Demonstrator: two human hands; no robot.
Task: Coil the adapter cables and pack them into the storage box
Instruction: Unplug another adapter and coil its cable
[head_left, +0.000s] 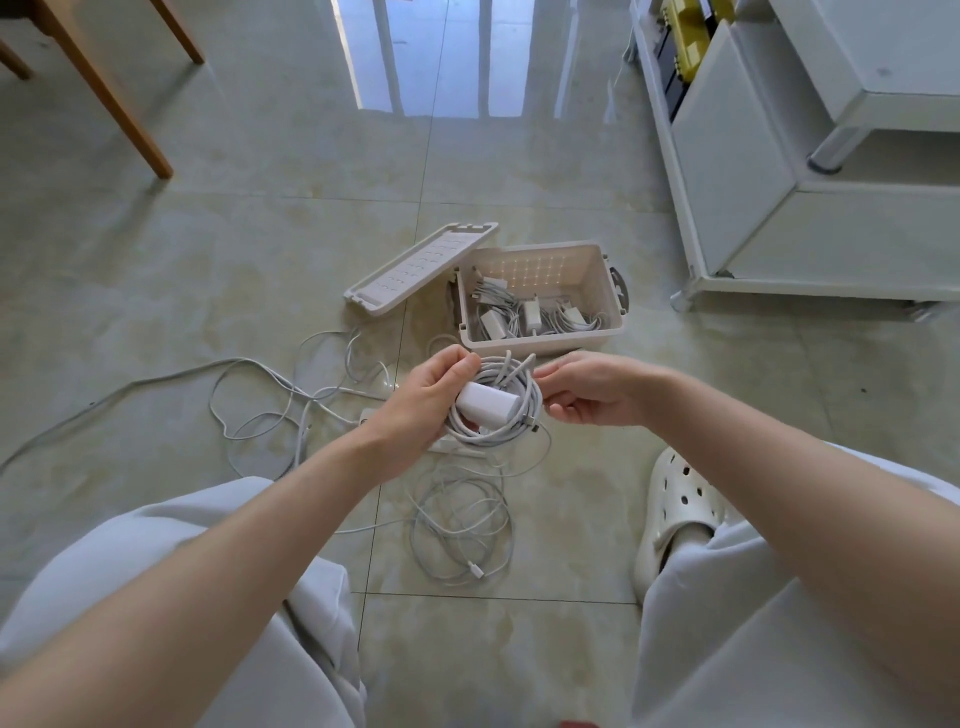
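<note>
My left hand (422, 402) grips a white adapter (487, 401) together with its coiled white cable (511, 423), held above the floor. My right hand (587, 389) pinches the right side of that coil between thumb and fingers. Just beyond the hands stands the open beige storage box (605, 291), with several coiled adapters and cables inside. Its lid (415, 270) lies flat on the floor to the box's left. More white cables lie loose on the tiles: a tangle (280, 405) at the left and a rough coil (462, 535) below my hands.
A white shelving unit on castors (779, 208) stands at the right. Wooden table legs (104, 93) rise at the upper left. My knees in light trousers and a white clog (680, 504) fill the lower part of the view on the glossy tiled floor.
</note>
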